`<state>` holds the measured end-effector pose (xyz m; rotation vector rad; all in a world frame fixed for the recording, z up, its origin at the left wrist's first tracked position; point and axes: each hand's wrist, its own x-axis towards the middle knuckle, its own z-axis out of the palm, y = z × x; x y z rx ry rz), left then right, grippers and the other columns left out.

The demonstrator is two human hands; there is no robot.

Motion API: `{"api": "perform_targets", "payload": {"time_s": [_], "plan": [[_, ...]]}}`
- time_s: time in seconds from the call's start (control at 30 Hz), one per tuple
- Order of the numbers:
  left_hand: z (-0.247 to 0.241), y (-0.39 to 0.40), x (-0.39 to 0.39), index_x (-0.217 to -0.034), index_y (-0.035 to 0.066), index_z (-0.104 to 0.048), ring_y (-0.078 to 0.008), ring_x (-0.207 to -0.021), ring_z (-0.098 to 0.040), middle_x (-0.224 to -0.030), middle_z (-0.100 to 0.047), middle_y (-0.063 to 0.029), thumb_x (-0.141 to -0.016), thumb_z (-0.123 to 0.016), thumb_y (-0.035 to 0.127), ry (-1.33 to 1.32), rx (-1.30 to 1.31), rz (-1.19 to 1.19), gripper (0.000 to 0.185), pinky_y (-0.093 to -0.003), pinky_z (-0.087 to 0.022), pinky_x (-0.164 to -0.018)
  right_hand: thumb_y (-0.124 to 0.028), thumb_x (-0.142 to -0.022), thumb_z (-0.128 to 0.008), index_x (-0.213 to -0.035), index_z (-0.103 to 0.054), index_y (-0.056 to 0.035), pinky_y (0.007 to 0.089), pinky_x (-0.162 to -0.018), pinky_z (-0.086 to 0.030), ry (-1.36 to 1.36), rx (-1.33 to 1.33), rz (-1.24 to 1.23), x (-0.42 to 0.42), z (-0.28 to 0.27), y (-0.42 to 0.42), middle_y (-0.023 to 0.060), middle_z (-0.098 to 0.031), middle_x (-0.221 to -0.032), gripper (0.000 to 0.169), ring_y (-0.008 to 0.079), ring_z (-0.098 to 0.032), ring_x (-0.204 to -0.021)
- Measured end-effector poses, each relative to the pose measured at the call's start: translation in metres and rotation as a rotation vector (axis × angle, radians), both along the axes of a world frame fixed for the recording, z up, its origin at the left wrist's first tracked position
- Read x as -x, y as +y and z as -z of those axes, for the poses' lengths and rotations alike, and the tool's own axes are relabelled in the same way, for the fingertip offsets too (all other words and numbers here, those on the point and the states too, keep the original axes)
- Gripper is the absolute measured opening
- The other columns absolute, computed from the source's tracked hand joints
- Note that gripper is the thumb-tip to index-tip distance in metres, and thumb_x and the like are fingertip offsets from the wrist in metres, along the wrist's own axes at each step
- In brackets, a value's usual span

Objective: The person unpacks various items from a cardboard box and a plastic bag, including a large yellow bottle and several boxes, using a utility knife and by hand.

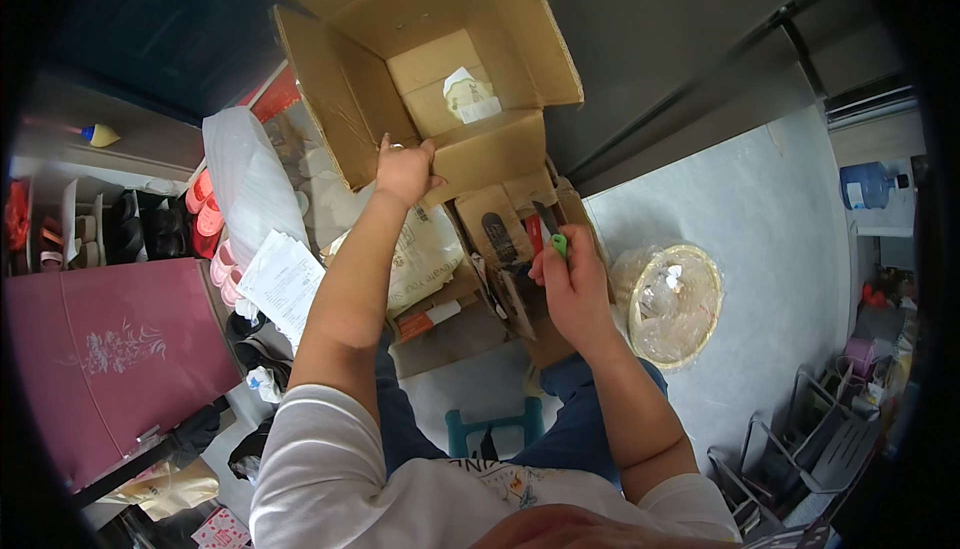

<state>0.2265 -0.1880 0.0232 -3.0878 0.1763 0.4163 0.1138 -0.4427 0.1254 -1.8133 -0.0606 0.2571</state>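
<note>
A cardboard box (360, 91) stands open before me, its flaps spread, with papers or labels (471, 97) on its bottom. My left hand (406, 172) grips the box's near left edge, by the near flap. My right hand (576, 279) holds a knife with a green handle (559, 243), blade pointing up and to the left, near the box's lower right. Under the blade lie more cardboard pieces (480, 222) and a red object (534, 234). Left of them is a printed plastic bag (427, 256), with an orange and white carton (424, 321) below it.
A lined wicker wastebasket (714, 309) stands on the floor at right. Printed sheets (283, 282), a white roll (244, 166) and shoes lie at left, beside a pink cabinet (135, 354). A teal stool (495, 425) is between my legs. Folded metal racks (795, 436) stand lower right.
</note>
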Motion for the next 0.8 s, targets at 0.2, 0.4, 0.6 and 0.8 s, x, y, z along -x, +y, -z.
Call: {"api": "perform_targets", "payload": {"time_s": [0.2, 0.4, 0.6, 0.8], "plan": [[0.023, 0.028, -0.007, -0.086, 0.013, -0.057, -0.0273, -0.075, -0.064, -0.078, -0.065, -0.0098, -0.080, -0.056, 0.021, -0.279, 0.024, -0.018, 0.010, -0.0403, -0.050, -0.062, -0.010, -0.090, -0.044, -0.097, -0.041, -0.0007, 0.0335, -0.069, -0.046, 0.044, -0.005, -0.017, -0.003, 0.001, 0.002, 0.0147, -0.058, -0.075, 0.012, 0.0258, -0.059, -0.071], [0.008, 0.045, 0.055, -0.077, 0.015, -0.057, -0.0207, -0.062, -0.061, -0.068, -0.059, -0.0030, -0.073, -0.053, 0.009, -0.597, -0.023, 0.120, 0.008, -0.0339, -0.050, -0.052, -0.001, -0.081, -0.052, -0.087, -0.048, -0.0036, 0.0229, -0.065, -0.040, -0.063, -0.046, 0.210, -0.019, 0.002, -0.010, 0.0011, -0.051, -0.077, 0.007, 0.0109, -0.047, -0.070], [-0.042, 0.024, 0.129, -0.085, 0.013, -0.062, -0.0183, -0.073, -0.063, -0.078, -0.064, -0.0033, -0.071, -0.054, 0.007, -0.714, 0.013, 0.092, 0.018, -0.0308, -0.051, -0.061, -0.002, -0.078, -0.064, -0.110, -0.055, -0.0029, 0.0170, -0.060, -0.035, -0.191, -0.306, 0.196, -0.022, -0.026, -0.010, -0.0052, -0.041, -0.075, 0.034, 0.0041, -0.040, -0.065], [-0.080, 0.011, 0.185, -0.093, 0.014, -0.067, -0.0201, -0.070, -0.062, -0.077, -0.064, -0.0035, -0.071, -0.057, 0.005, -0.842, 0.074, 0.080, 0.026, -0.0303, -0.051, -0.062, 0.005, -0.076, -0.059, -0.119, -0.052, -0.0022, 0.0159, -0.047, -0.031, -0.409, -0.208, 0.170, 0.018, -0.103, 0.001, -0.0057, -0.035, -0.064, 0.045, 0.0021, -0.034, -0.053]]}}
